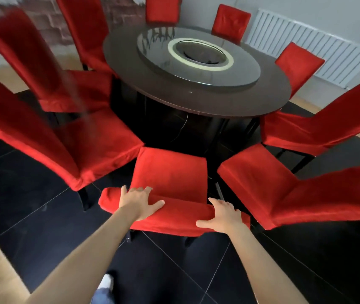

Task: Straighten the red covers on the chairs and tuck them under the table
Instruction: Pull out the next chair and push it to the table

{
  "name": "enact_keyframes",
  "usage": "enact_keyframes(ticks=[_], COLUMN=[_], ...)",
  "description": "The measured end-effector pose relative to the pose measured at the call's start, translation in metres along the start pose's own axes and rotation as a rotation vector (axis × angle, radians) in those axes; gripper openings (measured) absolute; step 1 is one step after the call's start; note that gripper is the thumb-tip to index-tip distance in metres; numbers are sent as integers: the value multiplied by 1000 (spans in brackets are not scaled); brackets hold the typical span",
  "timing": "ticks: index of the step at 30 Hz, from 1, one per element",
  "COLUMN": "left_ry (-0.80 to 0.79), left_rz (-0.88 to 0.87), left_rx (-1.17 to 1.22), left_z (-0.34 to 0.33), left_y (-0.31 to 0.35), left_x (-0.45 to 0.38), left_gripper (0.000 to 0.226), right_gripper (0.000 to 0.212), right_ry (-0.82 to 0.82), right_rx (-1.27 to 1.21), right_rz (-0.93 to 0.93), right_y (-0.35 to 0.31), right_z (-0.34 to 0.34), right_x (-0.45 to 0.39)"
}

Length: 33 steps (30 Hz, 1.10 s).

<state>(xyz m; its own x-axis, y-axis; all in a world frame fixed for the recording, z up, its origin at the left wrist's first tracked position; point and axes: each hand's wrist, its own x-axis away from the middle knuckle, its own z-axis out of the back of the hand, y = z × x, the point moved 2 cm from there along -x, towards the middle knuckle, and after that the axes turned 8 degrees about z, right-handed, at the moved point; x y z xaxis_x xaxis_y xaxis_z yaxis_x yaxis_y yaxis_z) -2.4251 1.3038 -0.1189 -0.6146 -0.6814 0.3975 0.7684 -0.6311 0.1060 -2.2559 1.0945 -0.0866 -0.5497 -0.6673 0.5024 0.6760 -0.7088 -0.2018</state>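
Note:
A chair with a red cover (170, 172) stands directly in front of me, its seat facing the round dark table (196, 99). My left hand (138, 201) lies on the left part of the backrest's top edge, fingers curled over the front. My right hand (221, 216) rests on the right part of the same edge, thumb at the back. Both hands grip the covered backrest. The seat's front edge stops short of the table's rim.
Red-covered chairs ring the table: one close at the left (82, 150), one close at the right (284, 189), several more further round. A glass turntable (198, 60) sits on the table. A white radiator (319, 47) lines the right wall. The floor is black tile (43, 216).

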Motion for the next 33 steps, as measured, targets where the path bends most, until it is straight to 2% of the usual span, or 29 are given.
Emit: enact_keyframes(ticks=[9, 16, 22, 28, 33], left_ry=[57, 128, 145, 166, 215], left_rz=[41, -16, -76, -95, -99], left_rx=[-110, -113, -119, -126, -137], left_z=[-5, -10, -8, -8, -12], left_y=[-3, -11, -18, -17, -17], left_x=[8, 13, 12, 13, 8], left_gripper=[86, 92, 91, 91, 93], right_gripper=[100, 99, 99, 98, 95], right_ry=[40, 52, 90, 243, 251], right_rx=[105, 128, 82, -7, -53], right_rz=[28, -13, -72, -210, -231], right_y=[7, -2, -10, -25, -23], right_z=[-17, -27, -44, -66, -68], right_x=[-1, 14, 34, 42, 35])
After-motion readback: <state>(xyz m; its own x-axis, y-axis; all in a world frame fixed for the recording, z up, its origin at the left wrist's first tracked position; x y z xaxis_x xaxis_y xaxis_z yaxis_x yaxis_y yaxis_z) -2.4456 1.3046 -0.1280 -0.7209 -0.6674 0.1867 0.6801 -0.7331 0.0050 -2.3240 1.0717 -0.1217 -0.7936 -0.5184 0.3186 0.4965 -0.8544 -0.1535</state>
